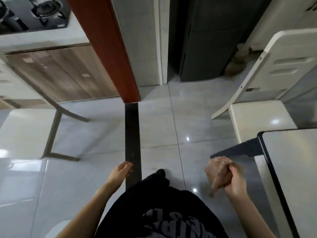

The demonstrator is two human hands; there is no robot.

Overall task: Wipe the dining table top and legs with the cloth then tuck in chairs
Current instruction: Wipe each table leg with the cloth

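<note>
The dining table (pixel 291 152) shows at the right edge, a pale grey top with a black rim, and a dark leg (pixel 240 150) angles out from under its corner. My right hand (pixel 235 182) is shut on a crumpled brown cloth (pixel 218 172), held in the air just left of the table's corner and below the leg. My left hand (pixel 121 171) hangs over the floor with loosely curled fingers and nothing in it. A cream chair (pixel 267 86) stands beyond the table's corner, pulled away from it.
A kitchen counter with a gas hob (pixel 34 12) and wooden cabinet doors (pixel 56 73) is at the upper left. A red-brown door frame (pixel 109 48) meets a black threshold strip (pixel 132 134). A dark fridge (pixel 211 40) stands at the back. Glossy grey tiles (pixel 163 126) cover the floor.
</note>
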